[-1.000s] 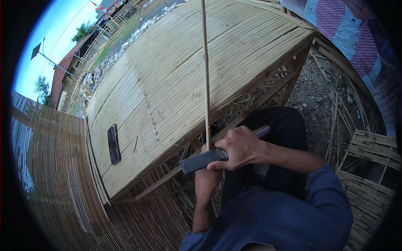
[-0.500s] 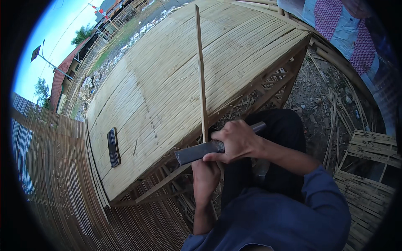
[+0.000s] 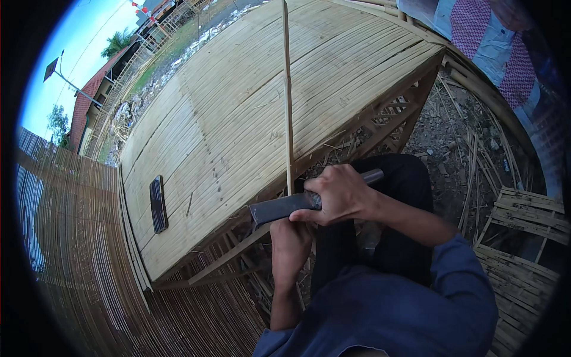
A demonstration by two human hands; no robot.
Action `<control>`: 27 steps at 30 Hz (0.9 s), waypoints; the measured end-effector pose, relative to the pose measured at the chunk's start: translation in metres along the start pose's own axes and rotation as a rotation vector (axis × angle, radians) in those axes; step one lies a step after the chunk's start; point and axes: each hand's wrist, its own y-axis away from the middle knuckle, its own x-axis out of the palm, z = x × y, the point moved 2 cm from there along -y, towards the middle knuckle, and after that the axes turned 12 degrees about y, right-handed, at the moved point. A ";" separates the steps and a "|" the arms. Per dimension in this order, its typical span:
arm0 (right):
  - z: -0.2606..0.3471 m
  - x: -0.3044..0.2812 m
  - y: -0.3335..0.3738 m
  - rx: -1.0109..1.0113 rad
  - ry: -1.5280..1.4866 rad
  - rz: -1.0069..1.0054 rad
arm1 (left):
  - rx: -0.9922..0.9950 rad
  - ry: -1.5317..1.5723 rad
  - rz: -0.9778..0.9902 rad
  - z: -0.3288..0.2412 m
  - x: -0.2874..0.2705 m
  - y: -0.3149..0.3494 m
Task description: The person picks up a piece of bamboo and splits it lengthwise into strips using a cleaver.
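Observation:
A long, thin bamboo strip [image 3: 288, 107] runs from my lap far out over the bamboo table. My left hand [image 3: 289, 244] is closed around its near end, just below a broad dark blade. That blade belongs to a machete [image 3: 269, 210] gripped in my right hand [image 3: 342, 193], its round handle poking out past the fist. The flat of the blade lies across the strip, its squared end pointing left, and my right thumb presses close to my left fist. The near tip of the strip is hidden by the blade and my left hand.
The slatted bamboo table [image 3: 238, 119] fills the middle, with a dark phone [image 3: 158, 204] at its left side. A woven bamboo screen [image 3: 89, 250] stands left. Bamboo scraps [image 3: 473, 166] litter the ground right, beside a slatted panel [image 3: 523, 279]. Patterned cloth [image 3: 470, 35] shows at upper right.
Both hands and the machete have shifted slightly up in the view, toward the table. The strip's far end now reaches the top of the picture. Both grips stay the same.

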 end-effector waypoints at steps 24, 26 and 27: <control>-0.007 -0.011 -0.003 0.038 0.089 -0.036 | 0.122 0.030 -0.036 -0.002 0.000 -0.003; -0.007 -0.006 -0.004 0.053 0.070 -0.059 | 0.020 -0.007 0.022 -0.002 -0.002 -0.010; -0.006 -0.003 -0.002 0.066 0.049 -0.083 | 0.021 -0.003 0.023 0.001 0.000 -0.007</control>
